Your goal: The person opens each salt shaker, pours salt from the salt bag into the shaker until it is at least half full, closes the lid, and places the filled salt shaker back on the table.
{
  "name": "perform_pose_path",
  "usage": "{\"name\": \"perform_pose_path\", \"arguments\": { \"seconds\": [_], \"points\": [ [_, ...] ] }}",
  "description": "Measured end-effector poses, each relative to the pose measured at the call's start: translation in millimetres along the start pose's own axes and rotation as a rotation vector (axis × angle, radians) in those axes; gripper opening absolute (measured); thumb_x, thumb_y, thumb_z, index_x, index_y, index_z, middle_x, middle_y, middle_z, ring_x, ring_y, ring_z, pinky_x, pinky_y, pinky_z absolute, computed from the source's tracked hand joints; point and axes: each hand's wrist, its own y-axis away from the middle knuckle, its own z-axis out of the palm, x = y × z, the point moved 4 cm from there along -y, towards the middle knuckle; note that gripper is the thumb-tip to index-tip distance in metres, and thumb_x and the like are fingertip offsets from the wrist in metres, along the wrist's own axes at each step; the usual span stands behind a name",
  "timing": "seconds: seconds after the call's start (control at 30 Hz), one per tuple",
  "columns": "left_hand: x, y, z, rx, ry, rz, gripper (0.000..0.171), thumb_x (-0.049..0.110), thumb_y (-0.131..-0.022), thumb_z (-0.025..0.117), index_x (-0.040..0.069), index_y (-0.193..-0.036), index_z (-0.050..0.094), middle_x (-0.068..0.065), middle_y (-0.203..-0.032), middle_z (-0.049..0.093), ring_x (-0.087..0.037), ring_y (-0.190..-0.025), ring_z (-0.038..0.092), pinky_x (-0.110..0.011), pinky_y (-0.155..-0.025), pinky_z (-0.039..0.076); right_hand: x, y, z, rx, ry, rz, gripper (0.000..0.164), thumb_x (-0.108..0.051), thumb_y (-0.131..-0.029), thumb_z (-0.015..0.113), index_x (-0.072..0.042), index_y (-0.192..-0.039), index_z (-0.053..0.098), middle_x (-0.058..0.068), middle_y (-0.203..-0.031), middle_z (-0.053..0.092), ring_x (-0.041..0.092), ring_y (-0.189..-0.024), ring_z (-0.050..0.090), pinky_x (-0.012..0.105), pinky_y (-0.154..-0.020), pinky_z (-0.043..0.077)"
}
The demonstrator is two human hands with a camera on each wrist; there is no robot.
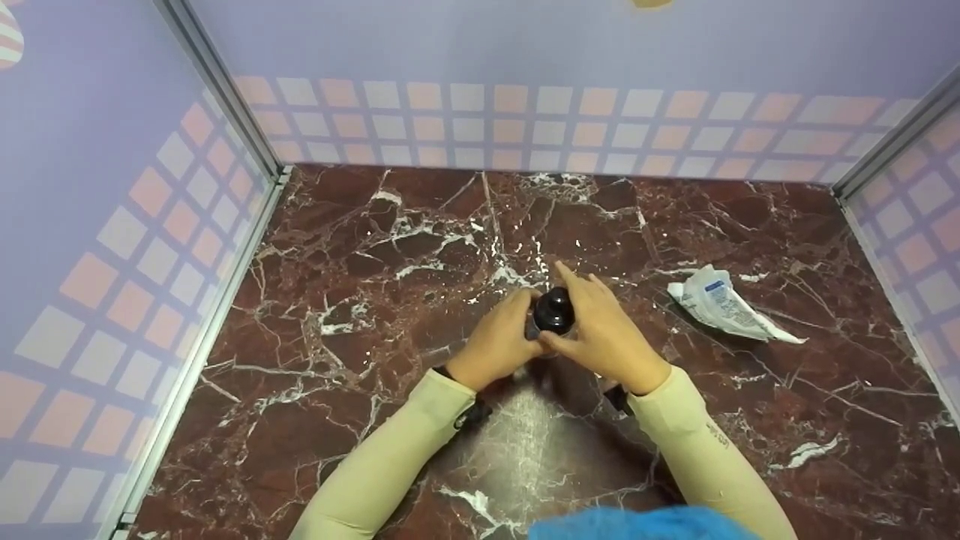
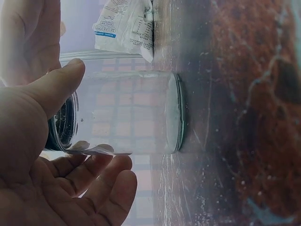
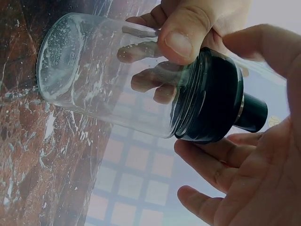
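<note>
A clear glass jar [image 3: 108, 75] with a black lid [image 1: 555, 313] and a small black knob on top stands upright on the marbled table. White residue clings around its base. My left hand [image 1: 499, 337] grips the glass just under the lid, its thumb on the near side and its fingers curled behind. Around the lid is my right hand [image 1: 604, 330], with the thumb at one edge and fingers [image 3: 207, 165] against the opposite side. The right index finger reaches forward in the head view.
A crumpled white plastic packet [image 1: 720, 306] with blue print lies on the table [image 1: 360, 420] to the right. White specks [image 1: 538, 251] are scattered beyond the jar. Lilac panels [image 1: 465, 45] with pink and white squares enclose the back and sides.
</note>
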Motion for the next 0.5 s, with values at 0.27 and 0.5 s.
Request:
{"name": "perform_pose_path", "arguments": {
  "seconds": [0.27,0.5],
  "points": [
    [0.6,-0.4,0.3,0.0,-0.015,0.007,0.073,0.034,-0.081,0.088,0.011,-0.14,0.052,-0.005,-0.133,0.061,-0.024,-0.123,0.061,-0.041,-0.111,0.046,-0.8,-0.3,-2.4,0.029,0.001,-0.013,0.102,-0.024,-0.086,0.085,0.004,-0.161,0.022,0.015,-0.131,0.066,0.032,-0.128,0.06,0.052,-0.127,0.016],
    [0.0,0.1,0.3,-0.003,-0.01,0.008,0.072,0.033,-0.082,0.086,0.011,-0.141,0.051,-0.005,-0.133,0.061,-0.024,-0.123,0.061,-0.042,-0.111,0.046,-2.2,-0.2,-2.7,0.006,-0.004,-0.033,0.101,-0.018,-0.086,0.082,0.002,-0.162,0.02,0.019,-0.137,0.062,0.033,-0.132,0.057,0.052,-0.128,0.012]
  ]
}}
